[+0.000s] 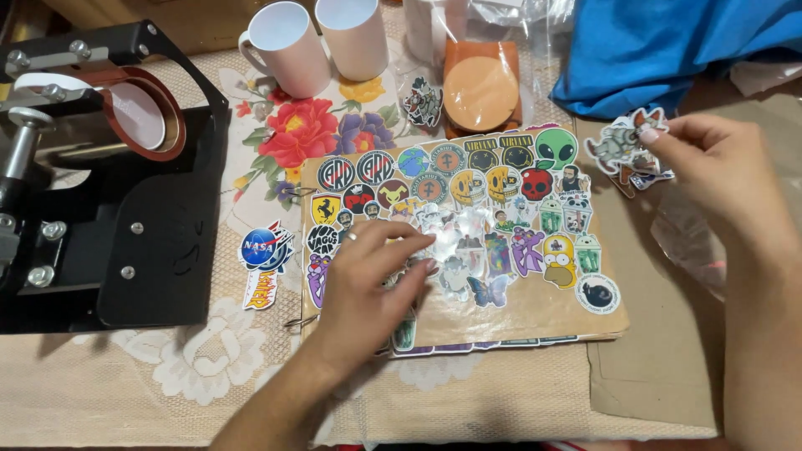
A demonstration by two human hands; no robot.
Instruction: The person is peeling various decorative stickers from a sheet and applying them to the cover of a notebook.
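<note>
The left hand (368, 276) lies flat and open on the sticker sheet (468, 234), holding it down. Right of the sheet, the right hand (710, 167) pinches a small sticker (622, 138) by its edge.

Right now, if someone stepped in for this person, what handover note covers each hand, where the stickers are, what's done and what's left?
Left hand: flat on the brown sheet covered with colourful die-cut stickers, fingertips on the glossy stickers at its middle; pinching nothing visibly.
Right hand: pinching a small grey-and-red character sticker off the sheet's right edge, above a few loose stickers.
Done: most of the sheet is filled.
Left: the held sticker is not on the sheet; two stickers lie loose on the floral tablecloth to the left. The black mug press and two white mugs are untouched.
</note>
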